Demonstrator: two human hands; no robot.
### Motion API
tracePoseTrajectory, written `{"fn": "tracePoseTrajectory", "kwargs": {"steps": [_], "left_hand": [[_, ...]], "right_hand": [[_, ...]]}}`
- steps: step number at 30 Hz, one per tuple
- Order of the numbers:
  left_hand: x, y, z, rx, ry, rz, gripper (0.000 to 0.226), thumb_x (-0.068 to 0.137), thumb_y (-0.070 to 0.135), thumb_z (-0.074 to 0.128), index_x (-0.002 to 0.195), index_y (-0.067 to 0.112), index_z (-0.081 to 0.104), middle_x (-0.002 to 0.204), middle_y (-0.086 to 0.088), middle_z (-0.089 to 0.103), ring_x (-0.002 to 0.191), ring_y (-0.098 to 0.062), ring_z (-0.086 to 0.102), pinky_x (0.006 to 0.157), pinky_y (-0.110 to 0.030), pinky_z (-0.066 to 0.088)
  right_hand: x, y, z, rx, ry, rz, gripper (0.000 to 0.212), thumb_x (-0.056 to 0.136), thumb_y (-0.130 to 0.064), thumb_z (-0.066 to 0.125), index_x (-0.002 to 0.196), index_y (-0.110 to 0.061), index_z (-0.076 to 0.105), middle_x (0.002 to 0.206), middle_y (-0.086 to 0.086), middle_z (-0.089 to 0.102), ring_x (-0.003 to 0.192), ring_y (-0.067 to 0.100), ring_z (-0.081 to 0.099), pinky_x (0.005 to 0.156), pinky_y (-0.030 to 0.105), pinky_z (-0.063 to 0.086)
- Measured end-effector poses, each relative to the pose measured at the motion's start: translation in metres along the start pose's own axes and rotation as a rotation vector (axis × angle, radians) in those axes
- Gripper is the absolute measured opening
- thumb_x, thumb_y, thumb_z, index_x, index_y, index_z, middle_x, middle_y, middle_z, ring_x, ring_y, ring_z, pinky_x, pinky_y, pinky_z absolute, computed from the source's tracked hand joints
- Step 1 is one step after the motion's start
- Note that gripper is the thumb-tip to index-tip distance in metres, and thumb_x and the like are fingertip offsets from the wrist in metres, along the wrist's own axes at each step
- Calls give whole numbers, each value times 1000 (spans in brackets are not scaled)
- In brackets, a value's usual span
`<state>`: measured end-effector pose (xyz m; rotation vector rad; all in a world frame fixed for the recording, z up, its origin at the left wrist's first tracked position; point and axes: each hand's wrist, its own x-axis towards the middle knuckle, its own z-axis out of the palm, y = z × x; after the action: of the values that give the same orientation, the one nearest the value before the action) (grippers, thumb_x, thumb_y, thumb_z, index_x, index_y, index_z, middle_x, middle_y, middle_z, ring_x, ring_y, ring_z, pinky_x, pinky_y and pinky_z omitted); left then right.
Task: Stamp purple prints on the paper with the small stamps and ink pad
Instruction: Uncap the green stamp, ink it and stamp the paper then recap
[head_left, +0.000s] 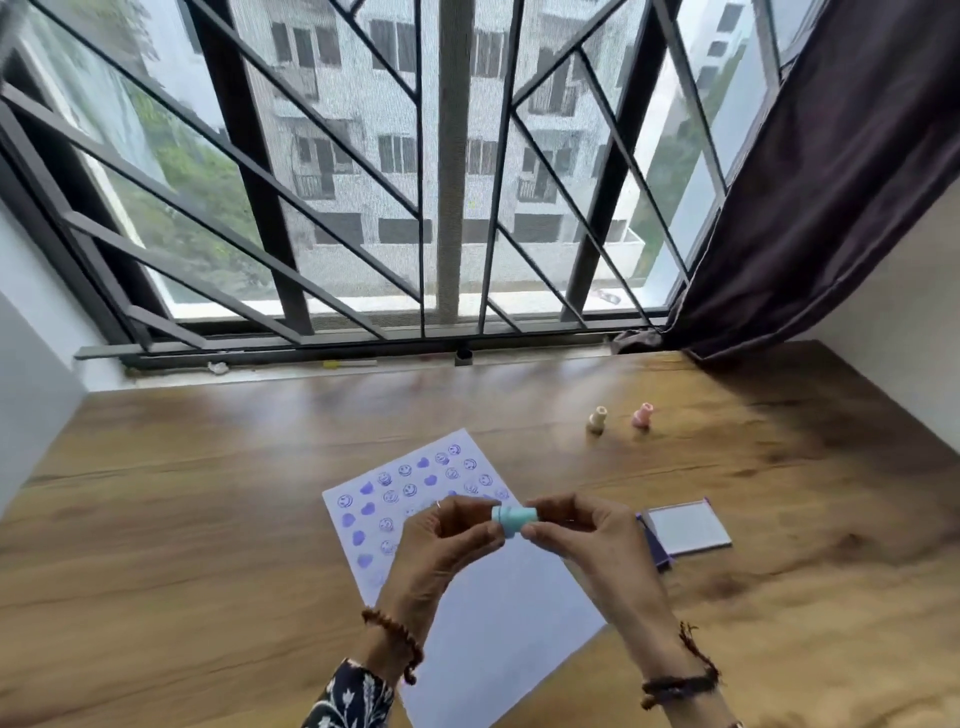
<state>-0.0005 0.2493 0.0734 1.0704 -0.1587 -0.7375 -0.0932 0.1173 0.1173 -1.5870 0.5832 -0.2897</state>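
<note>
Wooden table (208, 519) set against a barred window (415, 182), with a dark curtain (831, 182) drawn to the right side. One white paper (493, 623) lies angled at the table's centre; its far-left portion carries rows of purple smiley and heart prints, its near portion is blank. One ink pad (685, 532), lid open, lies just right of the paper. Two small stamps stand upright beyond the paper and well apart from it: beige stamp (597, 420), pink stamp (642, 415). One teal stamp (513, 518) is held on its side above the paper, pinched at its ends between the fingertips of the left hand (447, 540) and the right hand (582, 535). Both wrists wear beaded bracelets.
</note>
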Motion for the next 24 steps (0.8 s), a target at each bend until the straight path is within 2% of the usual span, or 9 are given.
{"fn": "tracePoseTrajectory", "kwargs": {"steps": [2,5,7,10,14,16,19,21,24], "left_hand": [[3,-5,6,-4,8,-10,16,62,2,70,77,6,71,74,-6,75,74,-14,70,63,-17,57],[8,-15,18,67,11,14,16,59,5,73,74,7,68,77,-8,71,76,-14,68,68,-18,57],[13,-22,27,101,21,34,13,67,-1,71,74,8,65,80,-7,70,79,-14,66,72,-17,55],[26,-33,40,94,62,57,12,74,-2,66,80,8,64,85,-4,70,86,-14,64,71,-14,53],[45,-48,50,35,114,19,28,77,-4,63,103,6,62,101,-9,71,93,-16,67,72,-16,55],[55,-55,52,214,121,36,25,77,-1,65,97,13,68,95,-2,75,94,-13,68,73,-15,54],[76,-62,55,506,157,75,21,73,1,69,85,18,72,83,6,77,89,-12,70,71,-13,52],[95,-64,59,644,200,88,19,72,8,72,86,22,71,85,5,76,89,-11,70,76,-18,54],[130,-65,66,929,271,160,15,74,23,71,89,22,68,94,1,70,91,-12,63,78,-26,47]], "right_hand": [[5,-2,-6,-27,9,-4,12,65,-16,80,74,-24,77,74,-6,78,75,9,73,66,15,56],[15,-6,-15,-37,18,6,11,66,-16,78,64,-27,76,70,-5,77,71,14,74,73,27,60],[21,-9,-22,-23,5,-7,10,71,-16,76,71,-26,76,75,-1,78,78,18,73,77,29,60],[32,-6,-36,107,28,16,18,81,-12,67,98,-16,72,87,3,76,83,16,72,73,23,59],[43,14,-48,73,37,93,19,84,1,60,97,-8,72,83,3,74,76,10,70,66,15,56],[50,25,-50,19,32,110,24,83,4,60,91,-13,74,84,3,76,79,10,71,69,16,56],[70,43,-56,-157,76,90,25,82,0,61,86,-21,76,86,2,77,84,14,71,83,33,58],[88,52,-57,-214,96,94,23,82,-2,62,92,-18,75,90,6,77,87,18,71,88,41,56],[123,59,-58,-306,124,53,20,84,-7,62,97,-16,74,94,7,77,88,17,70,86,34,55]]}}
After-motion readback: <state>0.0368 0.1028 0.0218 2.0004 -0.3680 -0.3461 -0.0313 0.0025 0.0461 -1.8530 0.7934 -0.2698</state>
